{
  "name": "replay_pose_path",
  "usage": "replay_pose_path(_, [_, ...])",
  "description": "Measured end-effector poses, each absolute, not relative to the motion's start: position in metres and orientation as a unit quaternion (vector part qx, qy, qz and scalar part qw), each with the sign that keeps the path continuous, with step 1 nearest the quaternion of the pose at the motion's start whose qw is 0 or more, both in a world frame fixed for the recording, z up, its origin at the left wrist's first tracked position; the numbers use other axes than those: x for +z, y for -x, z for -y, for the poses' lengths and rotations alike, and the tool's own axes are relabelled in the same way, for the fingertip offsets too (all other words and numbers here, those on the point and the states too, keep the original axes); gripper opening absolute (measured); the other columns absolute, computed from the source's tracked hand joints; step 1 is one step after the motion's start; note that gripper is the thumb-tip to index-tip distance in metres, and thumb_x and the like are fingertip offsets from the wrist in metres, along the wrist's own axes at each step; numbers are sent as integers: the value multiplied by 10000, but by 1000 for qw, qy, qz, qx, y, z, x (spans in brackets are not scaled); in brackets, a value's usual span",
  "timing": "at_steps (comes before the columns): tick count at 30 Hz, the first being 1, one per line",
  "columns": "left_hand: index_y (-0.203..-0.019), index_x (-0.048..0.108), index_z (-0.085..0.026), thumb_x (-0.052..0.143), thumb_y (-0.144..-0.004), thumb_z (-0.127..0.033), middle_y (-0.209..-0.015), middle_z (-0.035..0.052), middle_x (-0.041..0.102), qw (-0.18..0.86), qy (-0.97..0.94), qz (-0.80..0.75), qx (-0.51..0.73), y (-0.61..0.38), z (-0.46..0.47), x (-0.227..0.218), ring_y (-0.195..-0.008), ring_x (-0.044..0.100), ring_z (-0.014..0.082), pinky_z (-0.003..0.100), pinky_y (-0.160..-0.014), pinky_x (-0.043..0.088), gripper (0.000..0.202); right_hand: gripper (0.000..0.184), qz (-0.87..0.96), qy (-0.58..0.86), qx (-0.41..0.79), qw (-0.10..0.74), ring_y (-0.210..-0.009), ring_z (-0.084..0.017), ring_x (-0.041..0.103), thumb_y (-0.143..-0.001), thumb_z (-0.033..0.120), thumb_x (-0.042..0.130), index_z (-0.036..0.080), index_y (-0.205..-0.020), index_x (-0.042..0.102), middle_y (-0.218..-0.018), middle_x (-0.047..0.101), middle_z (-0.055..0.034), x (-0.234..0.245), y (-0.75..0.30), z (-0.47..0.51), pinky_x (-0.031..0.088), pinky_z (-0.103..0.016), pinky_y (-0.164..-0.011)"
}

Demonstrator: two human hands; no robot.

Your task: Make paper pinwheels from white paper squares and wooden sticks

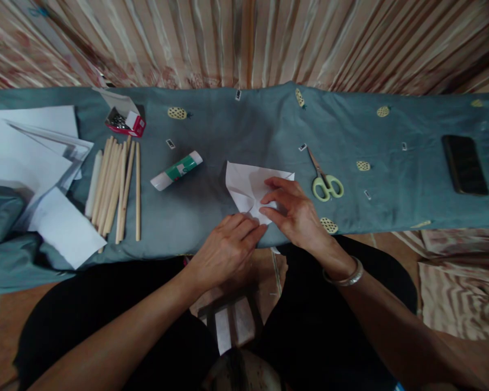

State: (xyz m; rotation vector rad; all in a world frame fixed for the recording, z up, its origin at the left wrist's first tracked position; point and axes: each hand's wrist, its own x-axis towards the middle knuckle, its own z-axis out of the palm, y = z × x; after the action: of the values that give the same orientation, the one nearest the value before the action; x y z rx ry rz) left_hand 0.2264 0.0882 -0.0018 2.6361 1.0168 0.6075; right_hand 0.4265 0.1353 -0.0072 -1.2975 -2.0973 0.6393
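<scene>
A folded white paper [246, 184] lies on the teal cloth [211, 130] near the front edge. My left hand [227, 247] has its fingers pressed together on the paper's lower corner. My right hand [295, 210] lies over the paper's right side, its fingers curled and pinching a fold. A metal bangle [347, 276] sits on the right wrist. Part of the paper is hidden under both hands.
Green-handled scissors [324, 180] lie just right of the paper and a glue stick [176, 170] to its left. Several wooden sticks [114, 187], a small red box [126, 122] and white sheets [28, 152] are at the left. A dark phone [464, 164] rests at the far right.
</scene>
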Motion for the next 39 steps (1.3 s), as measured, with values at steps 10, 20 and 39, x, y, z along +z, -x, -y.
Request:
replay_pose_path(10, [-1168, 606, -83, 470, -981, -166, -983, 104, 674, 113, -911, -348, 191, -228, -88, 0, -935, 602, 234, 374, -797, 546, 246, 67, 795, 481, 237, 284, -1197, -282, 565, -873, 272, 668, 236, -923, 694, -1259, 631, -93, -7, -427, -135, 465, -492, -1047])
replay_pose_path(20, [-1175, 600, -86, 476, -978, -165, -976, 96, 670, 117, -910, -346, 197, -227, -88, -1, -930, 596, 232, 376, -800, 542, 247, 92, 802, 476, 226, 281, -1199, -279, 563, -891, 272, 645, 245, -960, 698, -1261, 628, -89, -7, -427, -134, 471, -499, -1051])
replay_pose_path(39, [-1050, 631, -130, 373, -1003, -180, -974, 101, 642, 112, -905, -361, 195, -228, -88, 1, -874, 586, 214, 353, -750, 525, 266, 430, 882, 443, 86, 138, -1279, -293, 530, -929, 91, 430, 258, -1314, 527, -1397, 572, -92, -5, -414, -107, 496, -453, -1009])
